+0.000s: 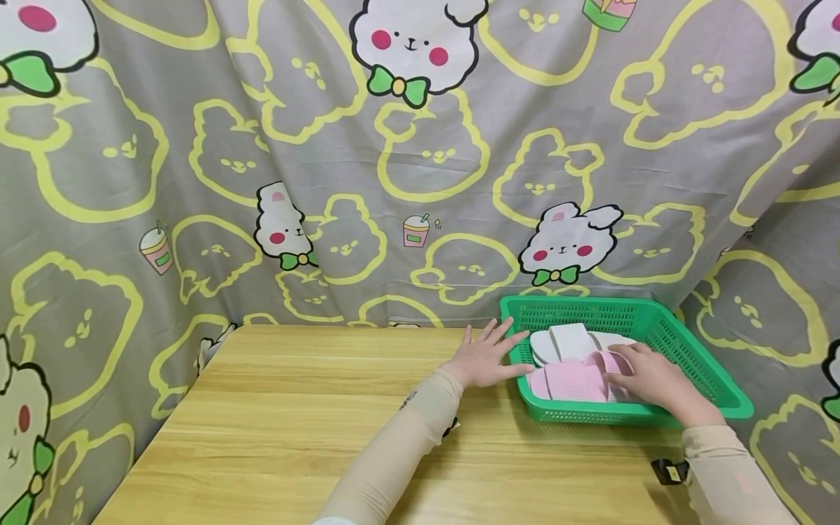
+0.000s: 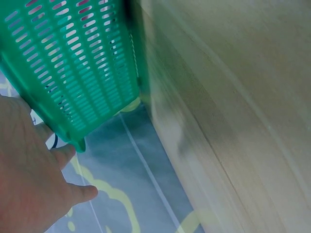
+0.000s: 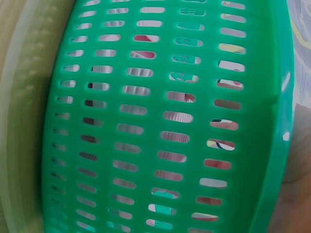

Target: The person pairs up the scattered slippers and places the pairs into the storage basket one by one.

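A pair of pink slippers with ribbed straps lies in the front of a green plastic basket. White slippers lie behind them, partly covered by my right hand. That hand reaches over the front rim, its thumb and fingers bent round the strap of the right-hand pink slipper. At the basket's left end, my left hand has its fingers spread, fingertips right at the rim. The left wrist view shows its fingers beside the basket's slotted wall. In the right wrist view the slotted front wall hides the slippers mostly.
The basket stands on the right back part of a wooden table. A grey curtain with yellow outlines and cartoon rabbits hangs behind and along the sides. Black wrist straps show near the sleeves.
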`<state>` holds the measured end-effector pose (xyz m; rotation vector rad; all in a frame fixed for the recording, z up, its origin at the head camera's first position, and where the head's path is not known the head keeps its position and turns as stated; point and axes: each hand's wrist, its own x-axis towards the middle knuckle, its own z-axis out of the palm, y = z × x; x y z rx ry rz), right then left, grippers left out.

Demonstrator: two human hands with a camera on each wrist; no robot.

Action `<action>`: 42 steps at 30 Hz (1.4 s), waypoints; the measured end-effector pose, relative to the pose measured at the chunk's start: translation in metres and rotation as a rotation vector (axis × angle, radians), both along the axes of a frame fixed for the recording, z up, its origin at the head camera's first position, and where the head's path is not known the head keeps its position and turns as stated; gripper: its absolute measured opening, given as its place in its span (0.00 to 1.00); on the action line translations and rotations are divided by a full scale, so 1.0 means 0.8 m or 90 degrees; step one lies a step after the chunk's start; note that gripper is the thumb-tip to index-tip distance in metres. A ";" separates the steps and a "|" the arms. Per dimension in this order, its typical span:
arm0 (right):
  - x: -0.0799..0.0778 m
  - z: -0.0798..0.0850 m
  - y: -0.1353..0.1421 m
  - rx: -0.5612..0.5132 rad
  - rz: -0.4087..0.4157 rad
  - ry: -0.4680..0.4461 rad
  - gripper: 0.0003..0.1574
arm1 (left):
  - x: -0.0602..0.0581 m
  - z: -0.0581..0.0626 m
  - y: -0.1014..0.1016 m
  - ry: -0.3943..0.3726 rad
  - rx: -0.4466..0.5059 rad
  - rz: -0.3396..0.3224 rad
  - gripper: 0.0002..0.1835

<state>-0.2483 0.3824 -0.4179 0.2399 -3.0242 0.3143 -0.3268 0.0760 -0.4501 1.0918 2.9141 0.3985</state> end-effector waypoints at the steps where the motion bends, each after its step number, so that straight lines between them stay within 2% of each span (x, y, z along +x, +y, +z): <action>1: 0.000 0.000 0.001 -0.002 0.000 -0.004 0.38 | 0.000 0.000 0.000 -0.001 0.000 0.000 0.39; 14: 0.001 -0.009 0.005 -0.019 0.013 -0.010 0.37 | 0.001 0.001 -0.001 -0.008 -0.001 0.001 0.38; 21: -0.002 -0.016 0.007 -0.010 0.013 -0.015 0.37 | 0.000 -0.001 0.000 -0.004 0.005 0.003 0.38; 29: -0.001 -0.015 0.004 0.004 0.000 -0.033 0.36 | 0.002 0.001 -0.001 -0.015 0.006 0.003 0.38; 42: 0.005 -0.016 -0.002 0.010 -0.019 0.002 0.37 | 0.003 0.003 -0.003 -0.023 0.018 -0.001 0.38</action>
